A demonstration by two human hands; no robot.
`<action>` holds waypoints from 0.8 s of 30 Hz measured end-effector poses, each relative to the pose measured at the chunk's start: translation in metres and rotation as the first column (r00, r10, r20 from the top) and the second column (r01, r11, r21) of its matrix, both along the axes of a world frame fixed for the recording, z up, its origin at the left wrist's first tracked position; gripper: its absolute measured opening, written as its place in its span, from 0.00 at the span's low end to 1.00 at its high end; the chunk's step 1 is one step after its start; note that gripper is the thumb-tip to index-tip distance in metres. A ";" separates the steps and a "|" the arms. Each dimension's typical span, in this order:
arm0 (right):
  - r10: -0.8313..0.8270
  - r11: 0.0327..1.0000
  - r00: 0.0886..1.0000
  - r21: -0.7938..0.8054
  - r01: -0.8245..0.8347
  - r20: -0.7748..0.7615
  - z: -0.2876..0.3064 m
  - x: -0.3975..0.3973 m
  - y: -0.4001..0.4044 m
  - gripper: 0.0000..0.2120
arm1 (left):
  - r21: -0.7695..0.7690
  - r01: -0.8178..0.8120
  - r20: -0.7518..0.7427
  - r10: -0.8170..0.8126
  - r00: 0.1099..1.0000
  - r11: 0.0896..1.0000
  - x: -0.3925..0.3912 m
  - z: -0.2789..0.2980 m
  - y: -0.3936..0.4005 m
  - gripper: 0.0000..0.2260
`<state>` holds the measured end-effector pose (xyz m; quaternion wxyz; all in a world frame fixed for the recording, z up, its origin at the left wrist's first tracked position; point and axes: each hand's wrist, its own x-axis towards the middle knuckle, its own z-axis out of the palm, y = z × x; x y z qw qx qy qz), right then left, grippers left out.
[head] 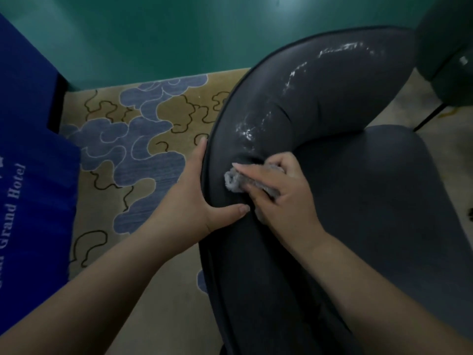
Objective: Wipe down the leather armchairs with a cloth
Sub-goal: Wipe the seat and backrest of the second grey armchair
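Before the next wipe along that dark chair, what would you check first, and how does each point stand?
1. Cloth in hand: ok. The right hand grips the grey cloth, bunched under its fingers.
2. Cloth on the leather: ok. It presses against the inner side of the armchair backrest.
3. Chair steadied: ok. The left hand holds the backrest's outer edge, thumb on the inner side.
4. Area left to wipe: not ok. White streaks run up the backrest ahead of the cloth.
5. Cloth clean enough: cannot tell. Only a crumpled part shows.
6. Path ahead unobstructed: ok. Nothing lies on the backrest.
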<state>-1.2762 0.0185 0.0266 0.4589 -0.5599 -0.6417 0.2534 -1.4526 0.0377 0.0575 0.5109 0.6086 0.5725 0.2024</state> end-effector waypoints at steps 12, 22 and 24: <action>-0.049 0.998 0.999 0.042 0.049 0.003 -0.005 0.004 0.018 0.15 | -0.028 0.062 -0.037 -0.063 0.997 0.998 0.004 0.001 0.028 0.57; -0.180 0.983 0.976 -0.063 0.173 -0.124 0.005 -0.007 0.043 0.14 | -0.004 0.254 -0.012 -0.254 0.967 0.967 0.007 0.000 0.089 0.57; -0.219 0.975 0.974 -0.053 0.216 -0.066 0.004 -0.010 0.037 0.15 | 0.022 0.321 -0.047 -0.319 0.946 0.947 0.010 0.002 0.098 0.58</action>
